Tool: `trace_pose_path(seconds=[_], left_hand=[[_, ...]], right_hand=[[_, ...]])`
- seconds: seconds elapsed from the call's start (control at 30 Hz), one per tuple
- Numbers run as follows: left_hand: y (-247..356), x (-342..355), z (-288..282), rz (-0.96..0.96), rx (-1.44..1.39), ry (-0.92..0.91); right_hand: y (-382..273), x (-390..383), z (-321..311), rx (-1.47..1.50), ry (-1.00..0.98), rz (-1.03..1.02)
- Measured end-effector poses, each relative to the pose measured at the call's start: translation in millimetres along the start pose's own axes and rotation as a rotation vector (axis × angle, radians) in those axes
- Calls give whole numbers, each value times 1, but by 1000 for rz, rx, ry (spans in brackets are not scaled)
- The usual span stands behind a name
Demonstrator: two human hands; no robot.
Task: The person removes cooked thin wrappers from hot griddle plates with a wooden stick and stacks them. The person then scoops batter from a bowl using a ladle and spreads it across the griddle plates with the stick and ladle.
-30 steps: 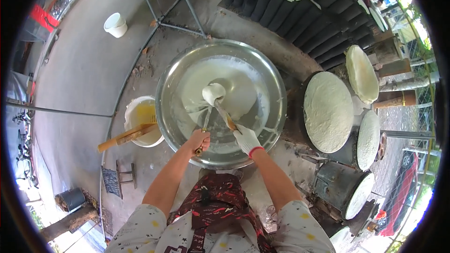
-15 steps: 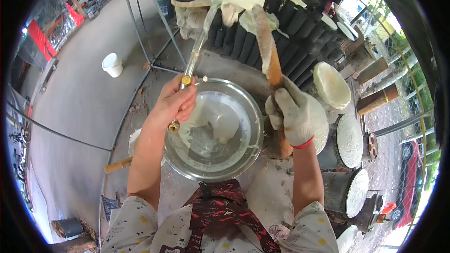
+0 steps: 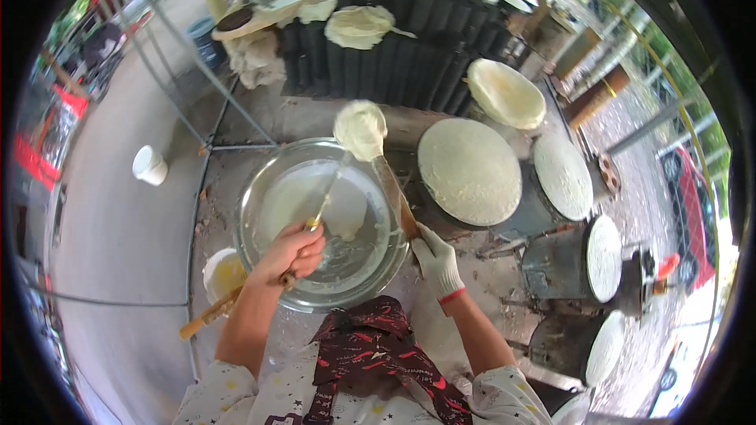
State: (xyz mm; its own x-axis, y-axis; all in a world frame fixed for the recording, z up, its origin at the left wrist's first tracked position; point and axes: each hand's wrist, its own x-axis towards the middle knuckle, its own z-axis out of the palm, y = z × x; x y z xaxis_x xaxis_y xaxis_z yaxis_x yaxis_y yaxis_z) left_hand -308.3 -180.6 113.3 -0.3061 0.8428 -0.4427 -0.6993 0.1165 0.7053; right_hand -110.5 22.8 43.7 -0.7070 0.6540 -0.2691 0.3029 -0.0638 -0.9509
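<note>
My bare left hand is closed around a slim metal-handled tool with brass-coloured fittings. Its batter-smeared shaft reaches toward a pale clump of wet dough, which hides its far tip. My right hand, in a pale glove with a red cuff, grips a wooden paddle. The paddle slants up and left, its far end covered by the same dough. Beneath both tools stands a wide steel basin with thin whitish batter inside.
Right of the basin stand several round griddles, one large with a pale coating. A pale bowl-shaped piece lies beyond them, near a row of dark cylinders. At left are a white bucket, metal poles and a small tub with a wooden handle.
The dough clump and both tools have come down and nearer, from high at the far side to above the basin. My right hand has lowered too. The view has shifted, showing more griddles.
</note>
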Motion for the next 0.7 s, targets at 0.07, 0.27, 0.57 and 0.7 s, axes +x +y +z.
trace_pose_path(seconds=[0.07,0.27,0.57,0.7], left_hand=[[-3,0,12,-13,75,-31],[-38,37,73,-190,385,-136],[-210,30,224,-1028,241,-595],[-311,-21,304,-1500,-105,-502]], right_hand=[[1,-21,-17,18,77,-43],[40,-89,-61,122,319,37],[154,-325,-105,-241,1079,46],[207,-486,-81,-406,1089,451]])
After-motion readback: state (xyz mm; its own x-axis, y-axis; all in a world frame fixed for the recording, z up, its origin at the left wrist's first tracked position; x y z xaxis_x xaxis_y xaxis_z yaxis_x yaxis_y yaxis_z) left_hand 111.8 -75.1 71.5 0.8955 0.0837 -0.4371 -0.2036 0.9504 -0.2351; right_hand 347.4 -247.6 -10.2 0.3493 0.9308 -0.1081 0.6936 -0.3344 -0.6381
